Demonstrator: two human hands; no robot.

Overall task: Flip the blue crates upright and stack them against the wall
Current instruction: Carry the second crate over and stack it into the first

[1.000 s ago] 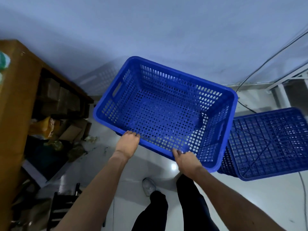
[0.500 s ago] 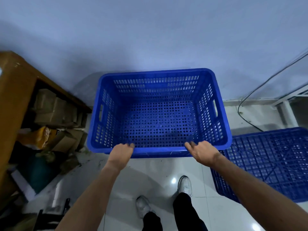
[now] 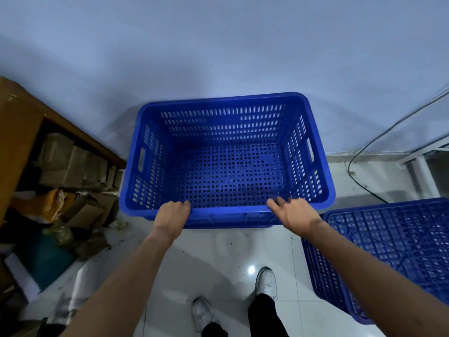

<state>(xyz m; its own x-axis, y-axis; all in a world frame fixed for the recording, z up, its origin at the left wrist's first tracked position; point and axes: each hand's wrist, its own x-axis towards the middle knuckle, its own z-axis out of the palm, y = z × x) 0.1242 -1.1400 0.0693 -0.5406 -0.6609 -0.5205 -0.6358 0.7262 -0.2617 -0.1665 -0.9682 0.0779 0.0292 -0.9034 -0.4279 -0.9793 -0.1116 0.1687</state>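
Observation:
An upright blue crate with perforated walls and floor sits square to the wall, its far side close against it. My left hand curls over the crate's near rim left of centre. On the same rim to the right, my right hand hooks over with its fingers spread a little. A second blue crate lies upside down on the floor at the right, its ribbed underside facing up, close to the first crate's near right corner.
A wooden shelf unit with cardboard boxes and clutter stands at the left. A black cable runs down the wall at the right beside a white frame. My feet stand on white floor tiles.
The crate swung from a skewed, raised position to square against the wall and came down lower. Both hands stayed on its near rim and moved apart.

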